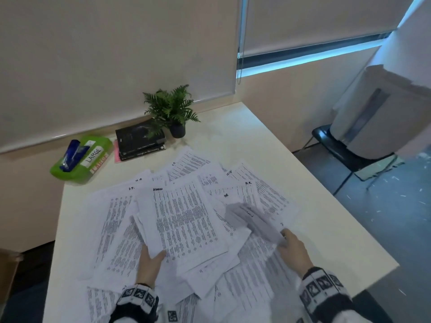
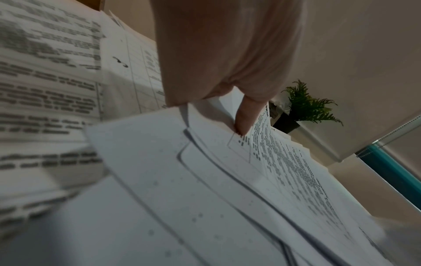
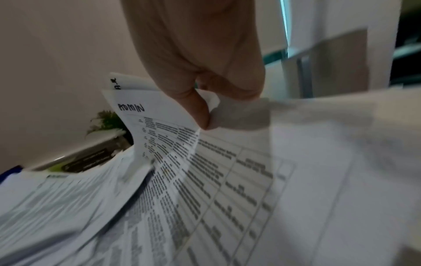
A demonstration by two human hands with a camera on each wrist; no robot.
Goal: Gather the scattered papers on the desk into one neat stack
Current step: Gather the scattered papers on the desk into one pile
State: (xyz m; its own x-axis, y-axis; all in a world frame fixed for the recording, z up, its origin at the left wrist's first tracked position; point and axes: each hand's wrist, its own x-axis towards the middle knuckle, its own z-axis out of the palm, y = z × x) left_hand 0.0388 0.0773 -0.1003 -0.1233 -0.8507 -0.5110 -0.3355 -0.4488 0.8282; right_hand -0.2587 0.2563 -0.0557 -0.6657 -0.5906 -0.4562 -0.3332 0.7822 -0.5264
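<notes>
left hand (image 1: 149,259): pinches the near edge of a bundle of sheets (image 1: 184,220), thumb on top and the fingers hidden beneath; the left wrist view shows one finger (image 2: 244,115) pressed against the paper edges.
right hand (image 1: 292,249): pinches the corner of a lifted sheet (image 1: 250,219), which is blurred in the head view; in the right wrist view the thumb (image 3: 196,108) closes on the folded corner of a page headed "admin".
scattered papers (image 1: 116,220): spread in overlapping layers over the near and middle part of the table (image 1: 291,183), many skewed; no neat stack yet.
key relation: the lifted sheet lies just right of the held bundle, its long axis running away from the person and leaning left toward the bundle. by my judgement the right hand carries it a short way left onto the bundle, so the right hand is the mover and the left the anchor.
alignment: the bundle's long axis runs away from the person, tilted slightly left; the sheet would need to match it.
views: the head view alone shows the whole spread and both hands; the wrist views alone show each pinch close up, and the fanned edges in the left hand's bundle.
background: a potted fern (image 1: 172,110), dark books (image 1: 140,141) and a green box (image 1: 81,159) sit at the far edge, well apart from the papers.
</notes>
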